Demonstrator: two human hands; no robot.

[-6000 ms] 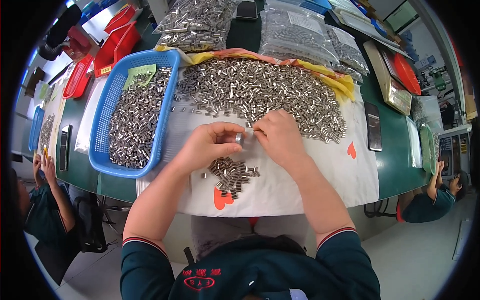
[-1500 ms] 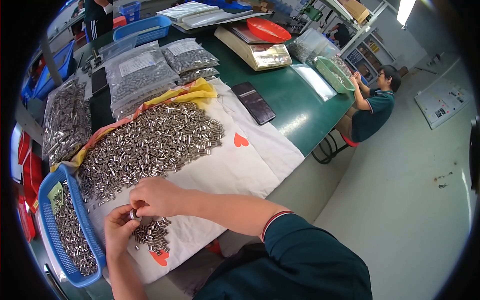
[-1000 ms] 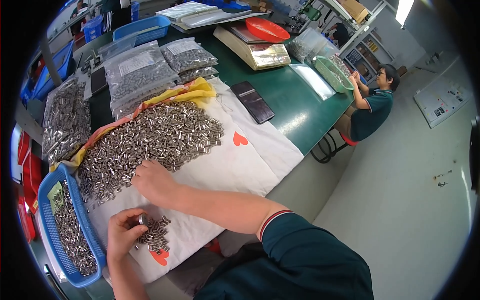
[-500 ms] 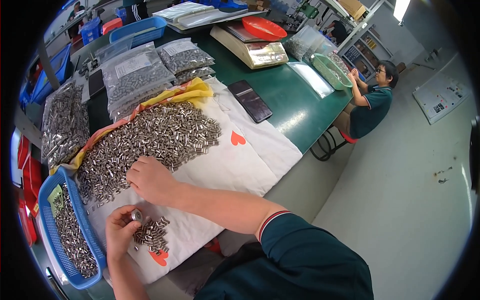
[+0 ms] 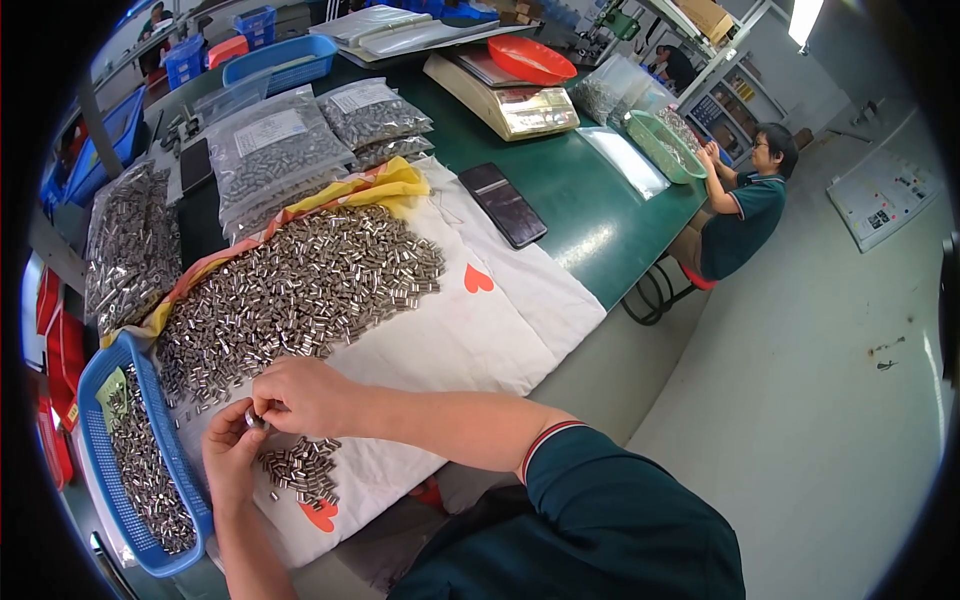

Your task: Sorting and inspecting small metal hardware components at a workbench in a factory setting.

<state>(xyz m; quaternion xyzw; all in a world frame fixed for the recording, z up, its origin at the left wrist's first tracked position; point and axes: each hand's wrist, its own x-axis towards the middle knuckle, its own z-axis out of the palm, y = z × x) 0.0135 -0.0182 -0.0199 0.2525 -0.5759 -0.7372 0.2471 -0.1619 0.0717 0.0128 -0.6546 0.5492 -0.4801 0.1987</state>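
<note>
Between the thumb and fingers of my left hand is a small round metal piece, partly covered by my fingers. My right hand is closed in a pinch right against it; whatever its fingertips hold is hidden. A small heap of short metal cylinders lies on the white cloth just below my hands. Beyond them spreads a large pile of the same cylinders. To the left, a blue plastic basket holds many more, with a yellow-green slip inside.
Clear bags of metal parts stand behind the pile. A dark phone lies on the green table. Farther back are a scale and a red tray. A co-worker sits at the right, hands at a green basket.
My right hand has come back from the edge of the large pile toward me and now meets my left hand at the round metal piece. My left hand has shifted slightly left and up.
</note>
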